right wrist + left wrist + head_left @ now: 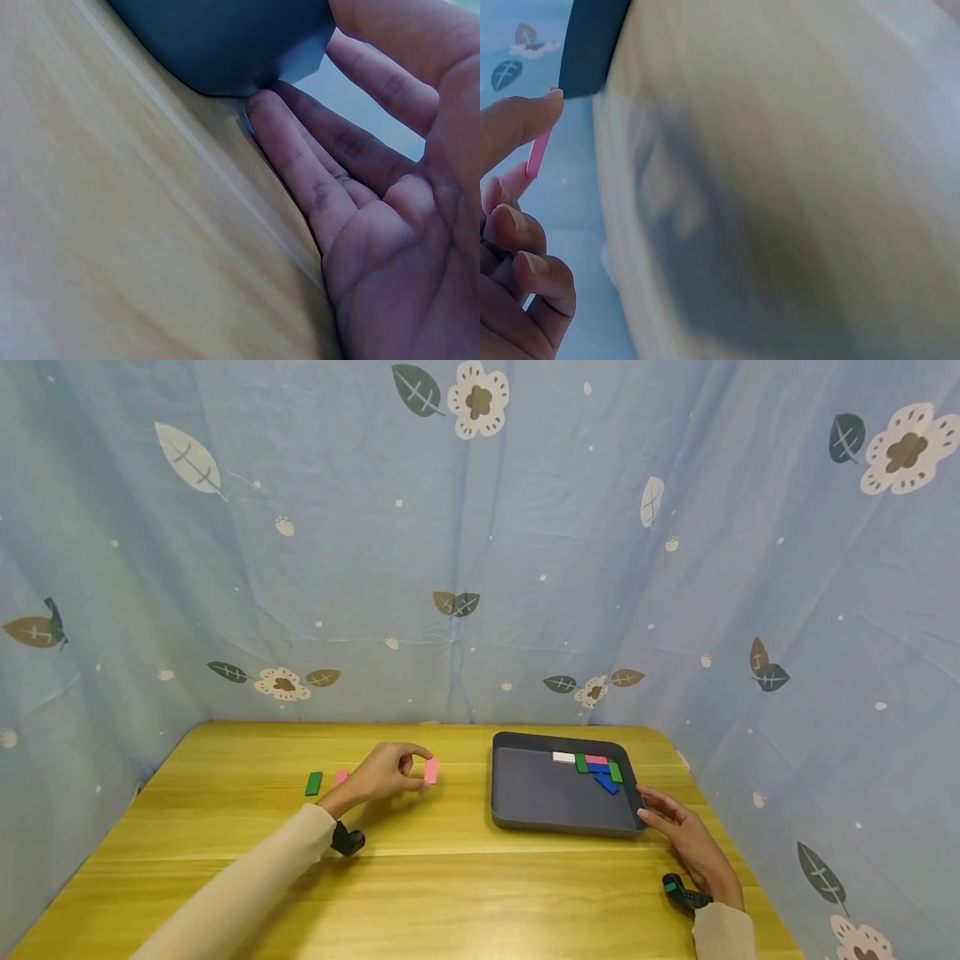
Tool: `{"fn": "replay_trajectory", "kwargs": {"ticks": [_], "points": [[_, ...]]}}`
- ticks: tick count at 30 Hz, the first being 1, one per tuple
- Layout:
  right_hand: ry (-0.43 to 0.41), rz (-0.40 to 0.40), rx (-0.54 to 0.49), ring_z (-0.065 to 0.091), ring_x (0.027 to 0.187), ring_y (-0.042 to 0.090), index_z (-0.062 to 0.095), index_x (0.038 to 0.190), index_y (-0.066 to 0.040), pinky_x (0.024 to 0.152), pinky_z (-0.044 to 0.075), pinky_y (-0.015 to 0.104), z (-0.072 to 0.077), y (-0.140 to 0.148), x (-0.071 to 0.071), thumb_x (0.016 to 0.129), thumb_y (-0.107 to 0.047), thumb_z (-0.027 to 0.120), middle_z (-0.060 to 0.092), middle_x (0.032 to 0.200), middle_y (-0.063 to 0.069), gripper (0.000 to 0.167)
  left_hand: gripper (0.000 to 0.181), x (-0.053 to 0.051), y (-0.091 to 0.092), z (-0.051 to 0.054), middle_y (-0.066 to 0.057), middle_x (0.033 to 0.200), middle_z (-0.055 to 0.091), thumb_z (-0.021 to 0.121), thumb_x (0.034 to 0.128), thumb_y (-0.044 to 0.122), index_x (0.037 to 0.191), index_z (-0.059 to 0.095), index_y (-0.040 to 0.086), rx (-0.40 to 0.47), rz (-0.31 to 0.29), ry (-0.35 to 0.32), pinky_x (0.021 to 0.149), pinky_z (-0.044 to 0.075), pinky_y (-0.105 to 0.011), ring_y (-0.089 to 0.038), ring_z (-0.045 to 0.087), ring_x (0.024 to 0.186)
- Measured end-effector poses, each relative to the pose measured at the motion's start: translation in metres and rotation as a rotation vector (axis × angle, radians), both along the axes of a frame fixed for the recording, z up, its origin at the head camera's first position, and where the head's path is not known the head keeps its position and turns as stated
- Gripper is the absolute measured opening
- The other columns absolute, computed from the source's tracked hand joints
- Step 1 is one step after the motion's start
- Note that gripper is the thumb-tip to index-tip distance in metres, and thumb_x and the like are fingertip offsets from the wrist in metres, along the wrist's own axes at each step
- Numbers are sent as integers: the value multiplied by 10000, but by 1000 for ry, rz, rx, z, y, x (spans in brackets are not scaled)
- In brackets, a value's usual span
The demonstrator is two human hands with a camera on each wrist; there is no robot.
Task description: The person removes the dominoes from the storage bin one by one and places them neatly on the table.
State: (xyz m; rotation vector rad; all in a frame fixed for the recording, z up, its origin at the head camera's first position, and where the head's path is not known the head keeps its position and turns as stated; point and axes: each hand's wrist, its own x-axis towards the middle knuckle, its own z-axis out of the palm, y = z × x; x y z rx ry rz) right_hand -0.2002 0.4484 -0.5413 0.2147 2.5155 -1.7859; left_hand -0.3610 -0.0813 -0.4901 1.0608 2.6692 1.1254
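Observation:
My left hand (384,772) pinches a small pink rectangular block (431,771) between thumb and fingertips, above the table left of the tray. In the left wrist view the same pink block (539,155) is seen edge-on, with the other fingers curled loosely below it. A shallow dark grey tray (543,802) stands on the right side of the table. My right hand (693,843) touches its right wall near the front corner. The right wrist view shows fairly straight fingers (289,150) against the tray's outer side (225,45).
Inside the tray, towards the back right, lie a white block (563,757) and several green, pink and blue ones. A green block (313,783) and a partly hidden pink block (341,777) lie behind my left wrist. A patterned blue curtain (450,527) borders the wooden table (480,893).

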Motion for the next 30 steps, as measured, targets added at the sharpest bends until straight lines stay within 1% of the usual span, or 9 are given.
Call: {"fn": "replay_trajectory", "kwargs": {"ticks": [6,13,16,18,21,23,24,26,30], "points": [[4,-14,20,361,1445,327,405,1587,-153,1111,395,381,1,-1,1,1017,-410,657,386,1601,132,673,408,2,-23,-4,63,657,446,871,845,190,1216,730,97,-19,34,-31,633,373,-279,-70,377,596],[6,-31,19,421,1379,235,423,1579,-170,1004,418,208,1,-2,-1,1012,-407,666,410,1581,128,661,405,3,-41,-8,75,602,395,881,829,157,1190,737,46,-22,57,-20,582,337,-257,-59,339,556],[8,-33,21,433,1367,233,424,1579,-164,954,413,147,0,-2,-2,1009,-405,671,419,1574,133,666,410,4,-49,-11,66,602,401,882,829,162,1188,735,30,-46,75,-14,578,329,-256,-65,341,557],[6,-32,16,425,1387,264,425,1579,-162,992,423,185,-1,-2,-2,1006,-406,675,417,1576,135,672,414,5,-53,-13,58,599,410,885,829,169,1189,735,33,-62,99,-26,570,317,-255,-72,339,552],[-1,-19,-2,378,1434,316,407,1588,-164,1113,398,363,-1,-2,-2,1009,-405,671,393,1591,136,680,425,5,-59,-14,41,607,436,880,835,170,1202,728,21,-78,119,-39,565,321,-260,-85,356,551],[1,-14,-7,368,1442,331,405,1588,-164,1145,358,475,0,-2,-2,1011,-406,668,386,1595,139,679,429,5,-62,-14,30,608,453,877,837,168,1207,725,13,-84,130,-48,561,326,-259,-94,375,548],[3,-13,-5,374,1437,324,406,1588,-166,1146,353,494,0,-2,-2,1011,-407,667,387,1594,140,677,431,5,-64,-14,26,612,462,876,839,167,1209,723,8,-86,132,-50,561,332,-261,-98,387,552],[8,-12,0,405,1409,268,409,1586,-168,1128,384,431,1,-2,-1,1014,-404,664,393,1588,136,670,433,5,-66,-15,18,619,475,872,844,167,1213,720,0,-96,134,-47,560,337,-264,-107,407,559],[26,-19,10,483,1281,67,424,1579,-160,991,432,187,0,-2,0,1016,-387,667,417,1570,140,654,436,3,-70,-18,4,635,473,863,859,191,1227,718,6,-117,133,-45,564,319,-265,-112,395,578]]}}
